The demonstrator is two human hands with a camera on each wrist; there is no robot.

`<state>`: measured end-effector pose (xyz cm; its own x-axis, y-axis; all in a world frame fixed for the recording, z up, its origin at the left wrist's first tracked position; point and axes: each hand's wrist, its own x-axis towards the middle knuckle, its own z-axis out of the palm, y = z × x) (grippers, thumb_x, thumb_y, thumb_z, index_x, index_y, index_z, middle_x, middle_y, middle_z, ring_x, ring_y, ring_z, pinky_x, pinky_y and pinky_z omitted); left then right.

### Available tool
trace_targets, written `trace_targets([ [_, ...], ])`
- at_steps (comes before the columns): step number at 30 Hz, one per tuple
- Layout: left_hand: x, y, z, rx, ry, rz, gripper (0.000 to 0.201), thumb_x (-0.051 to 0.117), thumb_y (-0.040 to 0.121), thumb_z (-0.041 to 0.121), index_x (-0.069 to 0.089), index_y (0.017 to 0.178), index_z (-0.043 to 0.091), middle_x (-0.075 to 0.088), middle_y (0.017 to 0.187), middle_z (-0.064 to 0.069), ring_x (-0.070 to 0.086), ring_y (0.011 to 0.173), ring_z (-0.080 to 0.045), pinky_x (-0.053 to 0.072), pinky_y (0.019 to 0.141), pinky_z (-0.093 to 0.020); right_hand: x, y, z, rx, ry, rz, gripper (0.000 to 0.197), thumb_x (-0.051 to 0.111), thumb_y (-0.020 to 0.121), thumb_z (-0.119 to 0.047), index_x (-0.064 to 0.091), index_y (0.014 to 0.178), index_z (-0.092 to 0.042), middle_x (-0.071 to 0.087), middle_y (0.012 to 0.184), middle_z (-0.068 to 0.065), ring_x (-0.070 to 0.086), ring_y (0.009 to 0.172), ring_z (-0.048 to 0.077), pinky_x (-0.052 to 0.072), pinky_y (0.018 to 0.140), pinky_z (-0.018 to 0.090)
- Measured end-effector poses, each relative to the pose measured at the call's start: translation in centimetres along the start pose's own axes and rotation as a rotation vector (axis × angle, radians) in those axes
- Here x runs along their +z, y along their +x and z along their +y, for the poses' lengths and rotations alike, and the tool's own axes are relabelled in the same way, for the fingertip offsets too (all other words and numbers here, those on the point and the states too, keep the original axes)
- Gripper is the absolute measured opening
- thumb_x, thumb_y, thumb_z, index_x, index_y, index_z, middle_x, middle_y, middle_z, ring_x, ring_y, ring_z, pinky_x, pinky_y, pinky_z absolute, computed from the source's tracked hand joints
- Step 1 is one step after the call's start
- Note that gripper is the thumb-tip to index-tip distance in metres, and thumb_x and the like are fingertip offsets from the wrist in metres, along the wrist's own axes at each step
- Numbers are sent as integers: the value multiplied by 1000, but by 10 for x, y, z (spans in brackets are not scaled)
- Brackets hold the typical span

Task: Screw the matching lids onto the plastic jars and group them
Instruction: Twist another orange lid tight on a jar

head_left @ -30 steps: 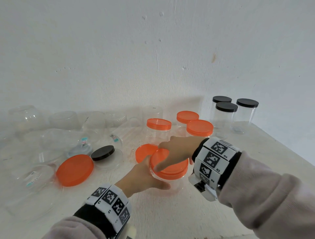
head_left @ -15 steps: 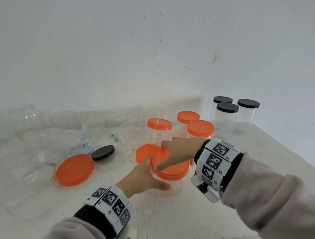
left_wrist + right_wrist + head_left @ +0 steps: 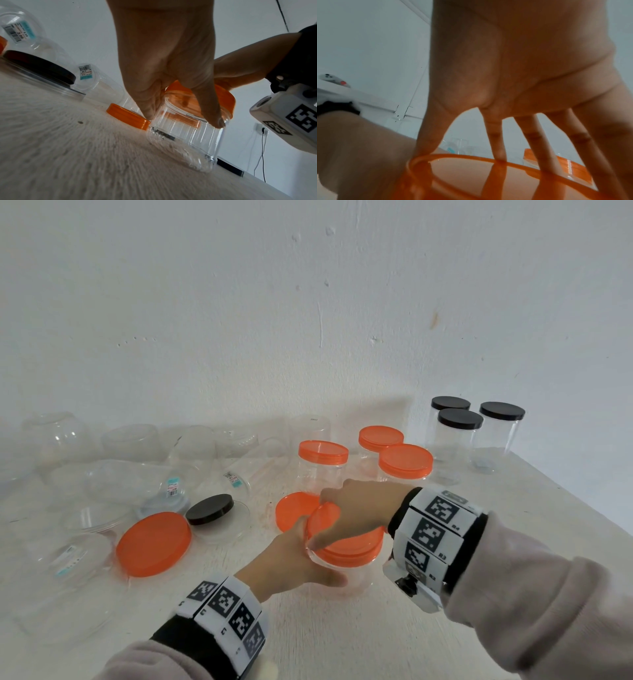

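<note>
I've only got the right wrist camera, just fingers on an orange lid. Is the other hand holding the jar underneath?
Observer: Yes. In the left wrist view, the left hand grips the clear jar just below the orange lid.
Operator: Okay, how many jars are capped so far?
Observer: The head view shows six: three orange-lidded jars behind the hands and three black-lidded jars at the far right.
Operator: Any loose lids left?
Observer: Three show: a large orange lid, a black lid and a smaller orange lid, all left of the held jar.

Pale scuffed wall (image 3: 239, 302) behind white table (image 3: 342, 638)
</note>
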<state>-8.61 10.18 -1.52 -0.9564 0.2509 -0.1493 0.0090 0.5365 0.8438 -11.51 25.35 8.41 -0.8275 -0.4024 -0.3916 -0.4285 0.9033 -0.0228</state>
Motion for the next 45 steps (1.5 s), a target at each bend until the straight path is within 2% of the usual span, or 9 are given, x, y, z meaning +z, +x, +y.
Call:
trace_targets([
  [5, 2, -1, 1, 13, -36, -15, 117, 92, 57, 32, 18, 147, 35, 51, 134, 13, 49, 125, -10, 40, 108, -35, -10, -6, 2, -90, -18, -123, 95, 76, 67, -63, 19, 143, -54, 30, 142, -6, 44, 126, 30, 43, 98, 48],
  [12, 1, 0, 0, -5, 6, -4, 112, 91, 57, 41, 23, 145, 33, 52, 116, 23, 50, 112, -5, 40, 82, -16, 0, -3, 3, -1, 15, 9, 98, 57, 66, -85, 28, 146, -35, 40, 141, 2, 51, 110, 26, 48, 83, 39],
  [16, 1, 1, -2, -2, -25, -11, 117, 92, 56, 38, 19, 147, 33, 49, 129, 18, 48, 122, -8, 40, 97, -23, -5, -7, 4, -52, -13, -77, 105, 68, 65, -76, 12, 148, -49, 26, 151, -2, 41, 132, 29, 42, 101, 48],
  [21, 2, 1, -2, 5, -46, -15, 121, 93, 54, 35, 16, 148, 36, 52, 133, 14, 49, 125, -8, 40, 108, -35, -7, -8, 4, -132, 12, -69, 85, 74, 70, -62, 29, 142, -53, 34, 138, -8, 44, 125, 23, 43, 98, 46],
  [25, 0, 0, -3, -7, -14, -11, 110, 91, 55, 43, 20, 139, 43, 48, 110, 32, 47, 102, 9, 39, 80, -11, -1, -4, 2, -34, -24, 0, 93, 57, 70, -82, 29, 147, -38, 37, 141, 2, 49, 117, 27, 45, 88, 41],
  [31, 2, -1, -2, 2, -59, -31, 127, 92, 47, 43, 15, 148, 37, 48, 136, 15, 46, 128, -11, 37, 111, -38, -9, -9, 4, -93, -55, -135, 97, 74, 67, -66, 16, 144, -55, 23, 150, -5, 39, 132, 30, 40, 100, 50],
  [37, 2, -1, -1, -14, -43, -15, 115, 92, 53, 39, 24, 145, 33, 53, 128, 17, 50, 121, -5, 44, 99, -25, -7, -10, 3, -61, -23, -52, 90, 64, 70, -75, 26, 146, -47, 35, 140, -2, 49, 76, 13, 44, 77, 37],
  [41, 1, -2, 0, -19, -33, -21, 111, 92, 56, 38, 25, 144, 34, 53, 127, 18, 50, 120, -6, 44, 99, -26, -5, -8, 3, 4, -86, -39, 101, 57, 68, -84, 23, 150, -36, 36, 147, 4, 49, 121, 28, 45, 97, 45],
  [45, 2, -2, -1, 3, -72, -26, 121, 93, 51, 36, 20, 147, 35, 50, 136, 13, 48, 127, -10, 39, 110, -37, -12, -14, 5, -94, -70, -137, 99, 74, 70, -64, 13, 147, -53, 21, 152, -6, 39, 133, 30, 40, 102, 51],
])
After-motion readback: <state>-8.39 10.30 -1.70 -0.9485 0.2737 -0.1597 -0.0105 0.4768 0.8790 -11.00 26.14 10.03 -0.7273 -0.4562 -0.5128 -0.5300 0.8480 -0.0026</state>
